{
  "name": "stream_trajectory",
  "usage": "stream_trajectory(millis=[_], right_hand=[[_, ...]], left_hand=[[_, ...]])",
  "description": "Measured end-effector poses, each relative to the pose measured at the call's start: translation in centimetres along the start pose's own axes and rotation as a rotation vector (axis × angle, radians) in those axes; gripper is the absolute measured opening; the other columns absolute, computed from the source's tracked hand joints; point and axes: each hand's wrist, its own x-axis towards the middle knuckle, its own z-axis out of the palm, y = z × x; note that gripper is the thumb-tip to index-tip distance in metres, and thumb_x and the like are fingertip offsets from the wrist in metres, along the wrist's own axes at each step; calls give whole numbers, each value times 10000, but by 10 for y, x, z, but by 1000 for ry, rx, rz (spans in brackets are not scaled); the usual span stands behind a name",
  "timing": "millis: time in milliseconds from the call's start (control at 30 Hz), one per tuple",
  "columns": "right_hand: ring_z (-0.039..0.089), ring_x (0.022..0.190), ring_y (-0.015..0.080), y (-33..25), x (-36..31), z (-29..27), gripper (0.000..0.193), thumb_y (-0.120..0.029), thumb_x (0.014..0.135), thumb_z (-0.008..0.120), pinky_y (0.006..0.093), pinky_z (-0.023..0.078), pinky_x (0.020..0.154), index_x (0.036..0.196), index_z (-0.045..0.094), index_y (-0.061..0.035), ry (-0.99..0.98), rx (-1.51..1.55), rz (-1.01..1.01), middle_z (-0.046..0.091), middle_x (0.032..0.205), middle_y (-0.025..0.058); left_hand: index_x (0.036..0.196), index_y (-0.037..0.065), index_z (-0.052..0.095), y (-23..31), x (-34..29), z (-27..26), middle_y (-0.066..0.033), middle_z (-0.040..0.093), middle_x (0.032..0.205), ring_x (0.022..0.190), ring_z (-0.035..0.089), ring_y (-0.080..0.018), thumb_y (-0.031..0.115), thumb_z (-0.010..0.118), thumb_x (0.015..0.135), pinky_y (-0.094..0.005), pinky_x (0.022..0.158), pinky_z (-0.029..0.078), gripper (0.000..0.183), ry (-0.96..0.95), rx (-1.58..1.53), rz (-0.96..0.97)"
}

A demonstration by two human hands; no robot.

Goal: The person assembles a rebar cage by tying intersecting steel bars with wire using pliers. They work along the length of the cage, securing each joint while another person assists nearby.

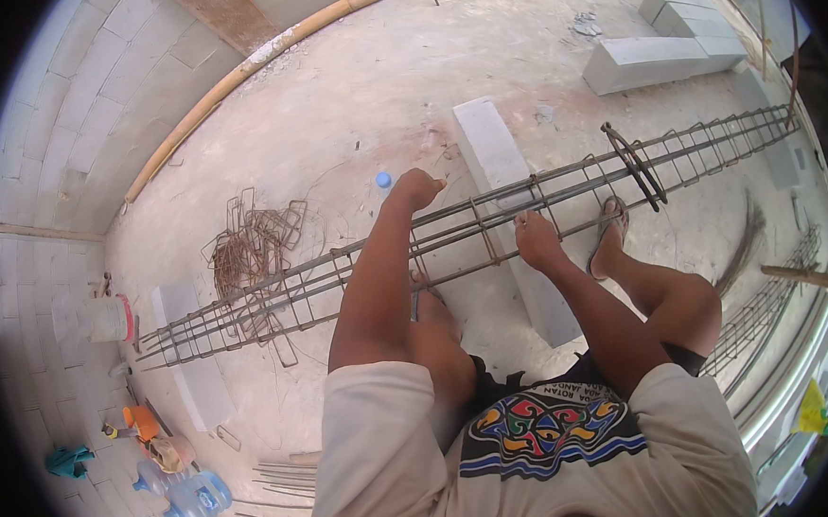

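A long cage of steel rebar [321, 285] with square stirrups lies crosswise in front of me, resting on pale blocks. My left hand [417, 190] is over its far side, fingers curled closed. My right hand [537, 238] is at the near side by a stirrup, fingers pinched together. Whatever either hand grips is too small or hidden to make out. A dark two-armed metal tool [638, 167], pincer-like, lies across the cage right of my right hand. Beneath the cage, between my feet, stands a long white block [492, 140].
Loose bent stirrups [252, 240] are heaped at the left, near a white bucket [110, 318]. A blue cap [384, 180] sits on the floor. More blocks [644, 62] lie far right. Clear water jugs [199, 497] and rods [281, 489] are near left; another steel mesh [750, 323] is at right.
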Motion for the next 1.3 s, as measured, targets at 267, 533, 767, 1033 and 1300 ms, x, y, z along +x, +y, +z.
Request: stream_trajectory(millis=[267,533,767,1033,1300], right_hand=[[609,929,417,-19,38,24,230,-163,894,520,470,472,821,933,645,26,-87,120,103,646,938,246],[623,908,403,-25,55,33,208,-168,859,556,471,485,826,853,688,-7,-178,-95,-98,662,921,232],[649,810,410,-45,70,26,206,-176,843,558,498,511,732,799,691,-24,-290,-280,-78,661,818,228],[652,785,394,-56,80,6,169,-149,817,564,498,511,698,765,650,-14,-354,-399,-288,653,768,209],[658,795,354,-65,110,-1,121,-157,785,613,456,519,691,773,669,-51,-403,-462,-424,671,794,161]], left_hand=[[932,-63,690,18,25,53,-256,667,972,954,627,-380,469,549,898,-429,844,485,551,-102,-376,-105],[900,-32,652,27,38,80,-128,683,825,796,667,-196,205,630,881,-315,666,503,238,-17,-910,-82],[920,-47,601,37,18,48,-139,673,812,731,675,-201,178,581,913,-308,654,531,226,32,-1031,-58],[828,-69,590,39,4,41,-152,665,774,696,668,-199,107,558,912,-301,659,568,197,61,-1035,45],[918,-34,637,28,-39,29,-141,692,875,879,663,-223,146,583,898,-339,800,497,189,76,-708,240]])
